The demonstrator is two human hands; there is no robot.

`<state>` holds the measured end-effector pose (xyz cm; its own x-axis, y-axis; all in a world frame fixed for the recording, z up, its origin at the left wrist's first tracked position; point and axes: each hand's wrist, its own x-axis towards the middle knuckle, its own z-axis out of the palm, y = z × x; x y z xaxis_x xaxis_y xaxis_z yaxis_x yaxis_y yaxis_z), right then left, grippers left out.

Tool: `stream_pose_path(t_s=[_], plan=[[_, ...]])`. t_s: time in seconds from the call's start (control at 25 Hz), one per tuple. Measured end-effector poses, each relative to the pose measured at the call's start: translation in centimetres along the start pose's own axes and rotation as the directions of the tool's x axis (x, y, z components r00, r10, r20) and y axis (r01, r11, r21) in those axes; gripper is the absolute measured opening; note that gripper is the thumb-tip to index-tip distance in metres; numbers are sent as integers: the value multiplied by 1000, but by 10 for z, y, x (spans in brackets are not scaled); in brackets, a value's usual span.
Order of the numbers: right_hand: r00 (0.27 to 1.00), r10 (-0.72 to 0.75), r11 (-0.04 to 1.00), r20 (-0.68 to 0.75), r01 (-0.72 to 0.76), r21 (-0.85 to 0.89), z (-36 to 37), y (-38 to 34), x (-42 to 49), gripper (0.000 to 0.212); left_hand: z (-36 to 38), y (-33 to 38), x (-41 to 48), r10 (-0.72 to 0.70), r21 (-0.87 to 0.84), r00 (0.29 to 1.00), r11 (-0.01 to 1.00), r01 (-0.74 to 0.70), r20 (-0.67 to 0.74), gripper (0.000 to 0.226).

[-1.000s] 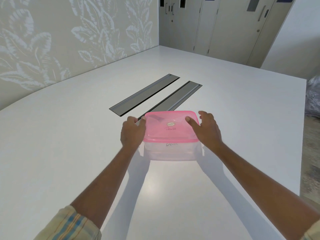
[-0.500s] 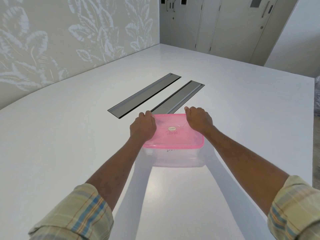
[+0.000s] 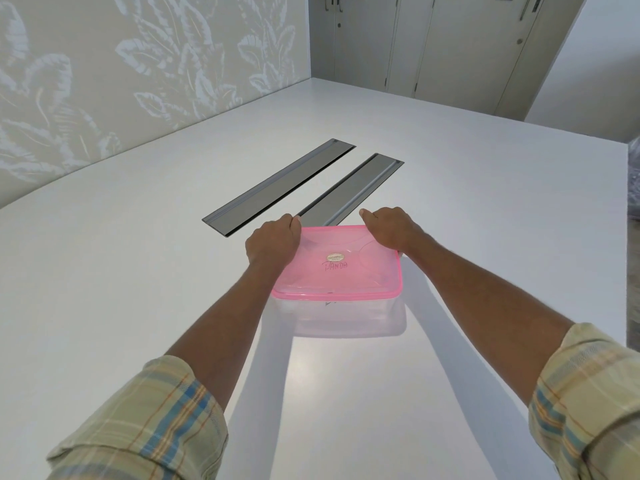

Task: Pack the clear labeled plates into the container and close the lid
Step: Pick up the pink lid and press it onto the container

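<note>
A clear square container [image 3: 346,317] stands on the white table [image 3: 121,289], covered by a translucent pink lid [image 3: 339,268] with an oval sticker and handwriting. My left hand [image 3: 272,239] grips the lid's far left corner with curled fingers. Over the far right corner, my right hand [image 3: 389,228] curls round the lid's edge the same way. Faint writing shows through the container's front wall. I cannot make out the plates inside.
Two long grey metal cable flaps [image 3: 277,188] [image 3: 349,190] are set into the table just beyond the container. A leaf-patterned wall [image 3: 104,81] runs along the left. Cabinet doors [image 3: 433,39] stand at the far end. The table's right edge [image 3: 627,254] is close.
Both hands slid from the lid's sides to its far corners and curled over the edge. The view came closer to the container.
</note>
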<state>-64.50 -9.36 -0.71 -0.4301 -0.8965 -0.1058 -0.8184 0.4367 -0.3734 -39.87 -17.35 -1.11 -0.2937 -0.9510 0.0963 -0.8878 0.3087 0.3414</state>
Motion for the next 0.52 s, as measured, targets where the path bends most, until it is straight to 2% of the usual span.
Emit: stream_pose_path(t_s=[0.28,0.4,0.52], plan=[[997,27,999,67,-30,39,-3,-4,0,53,7,-7,20,-56,-25,998,998,56,14,60],[990,83,992,114,-93,82,-5,-1,0,61,8,-16,28,-62,-23,994,998,65,92,63],[985,121,975,124,-141,171,-4,1,2,60,9,-23,36,-80,-68,981,993,93,174,54]])
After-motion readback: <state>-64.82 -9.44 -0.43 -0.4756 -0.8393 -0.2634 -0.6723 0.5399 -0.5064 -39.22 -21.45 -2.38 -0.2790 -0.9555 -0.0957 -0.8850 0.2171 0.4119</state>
